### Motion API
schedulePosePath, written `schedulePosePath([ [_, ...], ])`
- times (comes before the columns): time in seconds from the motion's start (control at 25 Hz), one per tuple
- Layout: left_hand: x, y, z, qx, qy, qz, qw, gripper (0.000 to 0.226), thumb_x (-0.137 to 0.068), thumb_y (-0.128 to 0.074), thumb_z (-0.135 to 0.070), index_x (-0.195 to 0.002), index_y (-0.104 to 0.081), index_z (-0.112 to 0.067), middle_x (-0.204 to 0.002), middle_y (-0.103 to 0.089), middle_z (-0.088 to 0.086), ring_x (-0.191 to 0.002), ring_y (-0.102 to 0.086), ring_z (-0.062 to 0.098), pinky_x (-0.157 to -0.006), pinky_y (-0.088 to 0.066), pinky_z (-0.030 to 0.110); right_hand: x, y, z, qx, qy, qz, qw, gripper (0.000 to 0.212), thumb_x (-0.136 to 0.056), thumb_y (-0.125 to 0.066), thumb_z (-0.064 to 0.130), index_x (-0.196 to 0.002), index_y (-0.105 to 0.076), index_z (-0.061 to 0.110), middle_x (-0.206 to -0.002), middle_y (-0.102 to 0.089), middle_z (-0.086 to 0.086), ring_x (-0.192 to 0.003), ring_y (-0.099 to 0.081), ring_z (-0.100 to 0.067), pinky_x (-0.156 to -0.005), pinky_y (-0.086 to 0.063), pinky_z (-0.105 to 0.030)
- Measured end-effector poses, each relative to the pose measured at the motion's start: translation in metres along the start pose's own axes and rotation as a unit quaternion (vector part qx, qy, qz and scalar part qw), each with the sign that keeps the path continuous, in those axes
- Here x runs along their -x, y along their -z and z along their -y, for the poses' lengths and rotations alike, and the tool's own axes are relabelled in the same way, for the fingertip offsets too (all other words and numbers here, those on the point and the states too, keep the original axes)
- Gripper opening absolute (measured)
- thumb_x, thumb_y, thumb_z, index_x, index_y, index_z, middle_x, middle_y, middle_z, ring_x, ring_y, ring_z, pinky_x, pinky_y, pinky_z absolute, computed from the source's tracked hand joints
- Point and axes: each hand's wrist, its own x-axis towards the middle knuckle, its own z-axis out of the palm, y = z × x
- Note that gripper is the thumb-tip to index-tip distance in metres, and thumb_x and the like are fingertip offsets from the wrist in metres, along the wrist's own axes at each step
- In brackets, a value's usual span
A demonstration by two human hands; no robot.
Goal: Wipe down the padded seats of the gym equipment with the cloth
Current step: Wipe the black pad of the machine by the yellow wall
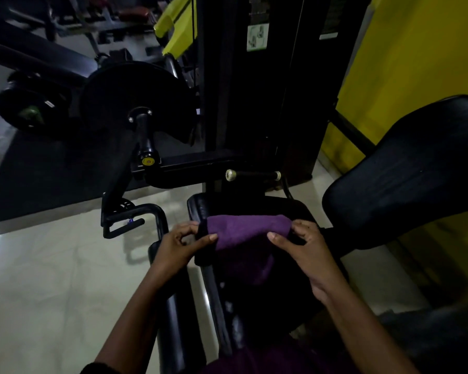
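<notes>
Pale floor [52, 279] beside padded seat [243, 205] edge

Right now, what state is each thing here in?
purple cloth: bunched, stretched between both hands over the seat.
left hand: pinches the cloth's left end.
right hand: pinches the cloth's right end.
padded seat: partly covered by the cloth; contact unclear.
back pad: tilted, uncovered, untouched.

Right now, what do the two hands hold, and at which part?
Both hold the purple cloth: the left hand pinches its left end, the right hand its right end.
</notes>
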Motion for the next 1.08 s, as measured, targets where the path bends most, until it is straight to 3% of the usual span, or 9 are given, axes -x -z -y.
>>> schedulePosePath([
  [0.08, -0.003, -0.007, -0.007, 0.024, -0.050, -0.017, 0.998, 0.013, -0.070, -0.076, -0.020, -0.077, -0.069, -0.011, -0.121, -0.060, -0.008, -0.108, -0.060, 0.007, -0.077, -0.053, 0.012, -0.003, 0.013, 0.011, 0.007, 0.030, 0.007, 1.000, 0.037, -0.073, -0.074, 0.023, -0.109, -0.066, 0.016, -0.127, -0.043, 0.016, -0.106, -0.051, 0.002, -0.084, -0.047, -0.017],
  [0.24, -0.013, -0.027, -0.041, 0.101, -0.128, -0.016, 0.986, 0.043, -0.042, -0.085, -0.056, -0.074, -0.076, -0.028, -0.083, -0.075, -0.008, -0.080, -0.069, 0.003, -0.070, -0.053, 0.015, -0.005, 0.027, 0.043, -0.071, 0.047, 0.068, 0.994, 0.036, -0.069, -0.069, 0.036, -0.102, -0.068, 0.023, -0.108, -0.071, 0.000, -0.098, -0.067, -0.014, -0.091, -0.053, -0.034],
  [0.32, -0.018, -0.039, -0.059, 0.066, -0.177, -0.027, 0.982, 0.035, -0.050, -0.083, -0.044, -0.084, -0.073, -0.042, -0.086, -0.073, -0.016, -0.083, -0.066, -0.007, -0.073, -0.050, 0.010, -0.011, 0.031, 0.060, -0.081, 0.081, 0.062, 0.991, 0.039, -0.067, -0.069, 0.039, -0.102, -0.068, 0.022, -0.105, -0.072, 0.001, -0.099, -0.067, -0.013, -0.091, -0.052, -0.034],
  [0.44, -0.027, -0.058, -0.080, -0.059, -0.212, -0.003, 0.976, 0.065, -0.065, -0.083, -0.015, -0.104, -0.046, -0.051, -0.103, -0.058, -0.026, -0.089, -0.055, -0.025, -0.075, -0.043, -0.002, -0.022, 0.045, 0.078, -0.133, 0.127, 0.112, 0.977, 0.051, -0.064, -0.073, 0.031, -0.113, -0.060, 0.028, -0.117, -0.066, 0.002, -0.107, -0.063, -0.010, -0.090, -0.053, -0.030],
  [0.56, -0.039, -0.073, -0.080, 0.017, -0.169, 0.082, 0.982, 0.060, -0.074, -0.073, -0.014, -0.116, -0.044, -0.046, -0.115, -0.060, -0.015, -0.097, -0.063, -0.009, -0.074, -0.051, 0.010, -0.033, 0.056, 0.067, -0.200, 0.124, 0.118, 0.965, 0.078, -0.059, -0.082, 0.033, -0.128, -0.046, 0.024, -0.124, -0.062, 0.000, -0.113, -0.060, -0.015, -0.092, -0.052, -0.035],
  [0.64, -0.047, -0.083, -0.075, 0.112, -0.097, 0.117, 0.982, 0.052, -0.082, -0.065, -0.006, -0.118, -0.048, -0.039, -0.119, -0.062, -0.005, -0.096, -0.067, 0.004, -0.072, -0.055, 0.018, -0.036, 0.059, 0.046, -0.290, 0.082, 0.091, 0.949, 0.088, -0.045, -0.088, 0.049, -0.121, -0.053, 0.022, -0.120, -0.064, -0.004, -0.113, -0.059, -0.022, -0.094, -0.050, -0.040],
  [0.8, -0.062, -0.115, -0.054, 0.103, -0.006, 0.183, 0.978, 0.051, -0.087, -0.060, -0.006, -0.127, -0.046, -0.034, -0.132, -0.055, 0.003, -0.113, -0.059, 0.021, -0.091, -0.053, 0.032, -0.024, 0.051, 0.008, -0.352, -0.042, 0.096, 0.930, 0.065, -0.054, -0.082, 0.053, -0.108, -0.068, 0.019, -0.108, -0.071, -0.007, -0.098, -0.068, -0.020, -0.073, -0.057, -0.032],
  [0.96, -0.077, -0.133, -0.027, 0.023, 0.081, 0.115, 0.990, 0.042, -0.089, -0.060, -0.021, -0.129, -0.048, -0.022, -0.126, -0.059, 0.013, -0.105, -0.061, 0.022, -0.083, -0.050, 0.031, -0.030, 0.062, -0.004, -0.233, -0.074, -0.052, 0.968, 0.050, -0.076, -0.072, 0.026, -0.122, -0.057, 0.012, -0.099, -0.070, -0.004, -0.091, -0.066, -0.022, -0.075, -0.053, -0.032],
  [1.08, -0.078, -0.160, -0.028, -0.024, 0.090, 0.042, 0.995, 0.043, -0.089, -0.057, -0.037, -0.124, -0.048, -0.013, -0.119, -0.058, 0.013, -0.090, -0.059, 0.019, -0.072, -0.048, 0.029, -0.038, 0.083, -0.002, -0.080, -0.023, -0.100, 0.992, 0.046, -0.088, -0.062, 0.018, -0.131, -0.048, 0.015, -0.117, -0.060, -0.001, -0.099, -0.055, -0.013, -0.073, -0.045, -0.025],
])
